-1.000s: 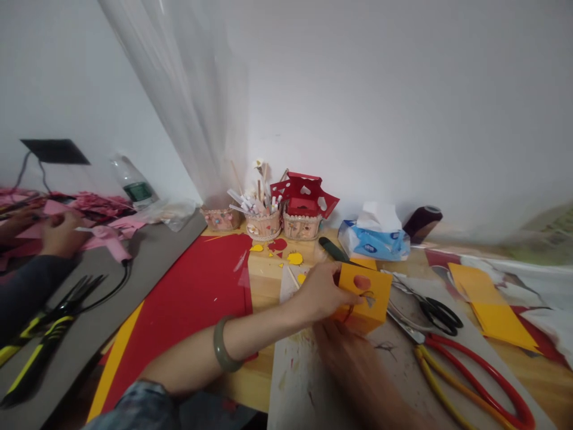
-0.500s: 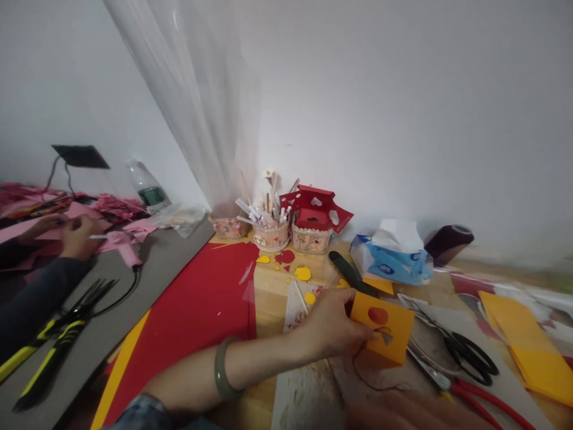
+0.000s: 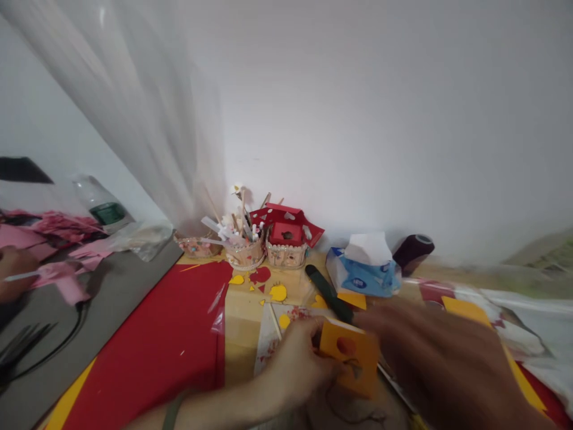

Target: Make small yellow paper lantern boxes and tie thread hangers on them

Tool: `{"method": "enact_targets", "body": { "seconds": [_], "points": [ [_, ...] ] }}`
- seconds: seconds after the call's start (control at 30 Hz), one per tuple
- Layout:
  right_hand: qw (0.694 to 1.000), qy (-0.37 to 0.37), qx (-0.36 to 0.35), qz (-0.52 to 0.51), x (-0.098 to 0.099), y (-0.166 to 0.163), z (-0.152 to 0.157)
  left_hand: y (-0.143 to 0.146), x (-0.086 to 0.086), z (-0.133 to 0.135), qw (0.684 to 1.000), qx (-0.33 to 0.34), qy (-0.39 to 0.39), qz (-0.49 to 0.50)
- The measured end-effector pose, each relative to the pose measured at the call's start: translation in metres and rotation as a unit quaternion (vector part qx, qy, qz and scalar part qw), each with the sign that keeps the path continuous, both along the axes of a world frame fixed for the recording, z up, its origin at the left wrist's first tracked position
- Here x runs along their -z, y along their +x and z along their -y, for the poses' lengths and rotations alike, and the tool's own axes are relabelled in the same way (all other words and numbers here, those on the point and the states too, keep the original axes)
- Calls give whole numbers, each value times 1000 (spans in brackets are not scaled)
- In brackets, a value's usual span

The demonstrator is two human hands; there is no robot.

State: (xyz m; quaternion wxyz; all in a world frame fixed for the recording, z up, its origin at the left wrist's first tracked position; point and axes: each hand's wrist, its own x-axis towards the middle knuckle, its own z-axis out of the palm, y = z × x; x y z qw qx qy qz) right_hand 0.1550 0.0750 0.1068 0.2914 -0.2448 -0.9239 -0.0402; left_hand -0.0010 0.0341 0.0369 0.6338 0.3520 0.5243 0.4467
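Note:
In the head view, my left hand (image 3: pixel 298 364) is closed on a small orange paper box (image 3: pixel 366 353), gripping its left side. The box face has a round hole and a smaller cut-out below it. A thin dark thread (image 3: pixel 347 412) hangs beneath the box. My right hand (image 3: pixel 439 352) is blurred by motion just right of the box; whether it touches the box I cannot tell. Its fingers are too smeared to read.
Decorated baskets (image 3: pixel 286 257) stand along the wall, one with a red paper box. A blue tissue pack (image 3: pixel 364 275) and green-handled tool (image 3: pixel 329 292) lie behind my hands. Red sheets (image 3: pixel 179 334) spread left. Beyond them a co-worker's hand (image 3: pixel 15 272) is near a pink glue gun (image 3: pixel 67 280).
My right hand has risen from the lower edge to beside the orange box. My left hand still holds the box. The view has shifted to the right.

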Motion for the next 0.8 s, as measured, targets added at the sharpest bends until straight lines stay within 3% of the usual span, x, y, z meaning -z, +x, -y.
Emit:
{"method": "enact_targets", "body": {
  "seconds": [0.07, 0.13, 0.2, 0.37, 0.53, 0.8],
  "points": [
    [994, -33, 76, 66, 11, 6, -49, 1, 0, 0, 1000, 1, -9, 5],
    [978, -130, 84, 137, 27, 10, -84, 1, -2, -1, 999, 0, -26, 28],
    [971, -161, 64, 167, 44, 9, -100, 1, -3, -2, 998, -7, -38, 42],
    [958, -173, 56, 223, 74, -9, -93, 3, -2, -3, 997, -17, -47, 58],
    [953, -137, 47, 265, 78, -21, -89, 3, -3, -3, 996, -12, -50, 67],
    [935, -22, -96, 341, 84, -36, -96, 3, -1, -6, 997, -9, -58, 56]
  ]
}}
